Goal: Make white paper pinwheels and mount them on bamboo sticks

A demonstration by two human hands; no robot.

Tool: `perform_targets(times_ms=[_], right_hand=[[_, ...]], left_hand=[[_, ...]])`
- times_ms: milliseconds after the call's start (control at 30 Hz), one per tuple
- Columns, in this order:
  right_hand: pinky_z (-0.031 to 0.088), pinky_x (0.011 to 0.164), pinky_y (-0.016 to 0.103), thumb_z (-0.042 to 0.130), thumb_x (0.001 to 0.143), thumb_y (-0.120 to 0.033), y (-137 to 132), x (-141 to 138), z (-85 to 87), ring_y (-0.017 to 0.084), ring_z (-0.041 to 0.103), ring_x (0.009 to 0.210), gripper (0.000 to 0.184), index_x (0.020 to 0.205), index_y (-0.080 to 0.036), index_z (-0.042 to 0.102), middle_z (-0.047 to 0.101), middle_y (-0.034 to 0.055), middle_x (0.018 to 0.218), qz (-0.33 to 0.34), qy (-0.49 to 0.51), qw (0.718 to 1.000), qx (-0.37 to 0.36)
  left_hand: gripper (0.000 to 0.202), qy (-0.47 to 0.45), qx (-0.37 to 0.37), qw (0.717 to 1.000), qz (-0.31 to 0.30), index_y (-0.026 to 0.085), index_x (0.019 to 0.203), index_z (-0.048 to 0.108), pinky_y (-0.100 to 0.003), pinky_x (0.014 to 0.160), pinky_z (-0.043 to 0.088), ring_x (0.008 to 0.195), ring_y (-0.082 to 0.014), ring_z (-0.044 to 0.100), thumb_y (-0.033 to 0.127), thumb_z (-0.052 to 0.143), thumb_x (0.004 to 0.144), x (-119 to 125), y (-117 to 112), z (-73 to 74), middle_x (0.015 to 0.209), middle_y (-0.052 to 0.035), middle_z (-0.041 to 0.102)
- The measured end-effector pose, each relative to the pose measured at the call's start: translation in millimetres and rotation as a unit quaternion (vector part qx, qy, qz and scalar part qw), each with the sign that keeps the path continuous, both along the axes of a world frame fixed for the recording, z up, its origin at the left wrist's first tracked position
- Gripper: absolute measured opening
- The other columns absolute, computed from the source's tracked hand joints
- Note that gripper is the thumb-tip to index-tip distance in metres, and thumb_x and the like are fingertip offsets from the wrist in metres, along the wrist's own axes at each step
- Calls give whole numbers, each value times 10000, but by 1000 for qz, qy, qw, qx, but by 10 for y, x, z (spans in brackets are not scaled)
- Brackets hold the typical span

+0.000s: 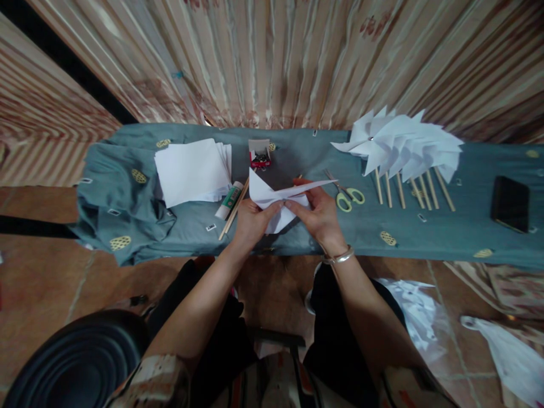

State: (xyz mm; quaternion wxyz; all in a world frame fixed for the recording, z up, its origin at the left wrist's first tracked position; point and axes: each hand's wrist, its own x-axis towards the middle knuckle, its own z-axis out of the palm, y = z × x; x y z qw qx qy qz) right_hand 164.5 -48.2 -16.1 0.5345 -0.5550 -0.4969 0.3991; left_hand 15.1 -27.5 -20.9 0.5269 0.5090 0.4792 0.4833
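Observation:
A white paper pinwheel (pixel 276 221) is held between both hands above the near edge of the cloth-covered table. My left hand (pixel 250 221) grips its left side, thumb pressed near the middle. My right hand (pixel 317 212) grips the right side, its thumb meeting the other at the centre. One blade points up at the left, another stretches right. Just left lie a green-and-white glue stick (pixel 230 199) and thin wooden sticks (pixel 233 217). Behind the pinwheel stands an open small red box (pixel 259 154) with dark bits inside. Scissors (pixel 349 199) with pale green handles lie right of my right hand.
A stack of white paper sheets (pixel 191 173) lies on the left of the green cloth (pixel 297 153). Several finished pinwheels (pixel 403 141) on sticks overlap at the right, with a dark phone (pixel 510 204) beyond. A black round stool (pixel 76 362) and plastic bags (pixel 419 317) are on the floor.

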Motion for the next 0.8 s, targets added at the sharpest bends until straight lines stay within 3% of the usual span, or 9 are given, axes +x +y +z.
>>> perform_targets(times_ms=[800], right_hand=[[553, 683, 340, 783, 676, -414, 3, 5, -15, 212, 695, 766, 451, 1042, -189, 648, 743, 42, 874, -29, -28, 999, -10]], left_hand=[[284, -10, -5, 1000, 10, 127, 829, 778, -346, 753, 577, 789, -236, 725, 330, 761, 631, 44, -20, -11, 849, -70, 788]])
